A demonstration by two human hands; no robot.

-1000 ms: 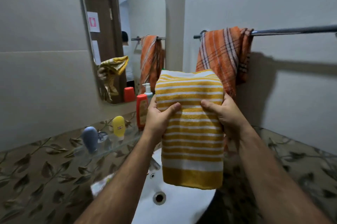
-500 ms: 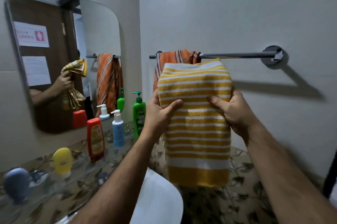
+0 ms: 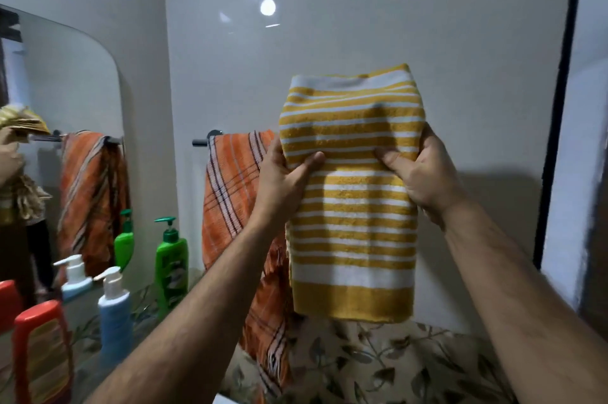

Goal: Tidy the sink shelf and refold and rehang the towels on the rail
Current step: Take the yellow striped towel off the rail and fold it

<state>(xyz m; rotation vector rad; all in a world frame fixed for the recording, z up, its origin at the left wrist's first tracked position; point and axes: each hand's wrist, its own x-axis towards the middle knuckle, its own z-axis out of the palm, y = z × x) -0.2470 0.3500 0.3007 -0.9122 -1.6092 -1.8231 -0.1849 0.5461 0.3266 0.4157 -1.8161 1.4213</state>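
Observation:
A folded yellow towel with white stripes [image 3: 352, 232] hangs in front of the white wall, held up by both hands. My left hand [image 3: 283, 183] grips its left edge with the thumb across the front. My right hand [image 3: 418, 173] grips the right edge the same way. Its top fold stands above my hands. An orange plaid towel [image 3: 230, 186] hangs crumpled from the left end of the chrome rail [image 3: 205, 139]. The yellow towel and my hands hide the rest of the rail.
On the sink shelf at lower left stand a green pump bottle [image 3: 171, 267], a blue pump bottle [image 3: 114, 318] and a red-orange bottle [image 3: 41, 354]. A mirror [image 3: 65, 127] hangs on the left wall. A dark vertical frame [image 3: 556, 127] runs down at right. Leaf-patterned tiles [image 3: 378, 361] lie below.
My view turned right and rose. Both hands carried the yellow towel up and rightwards, past the orange towel, to the stretch of wall where the rail runs.

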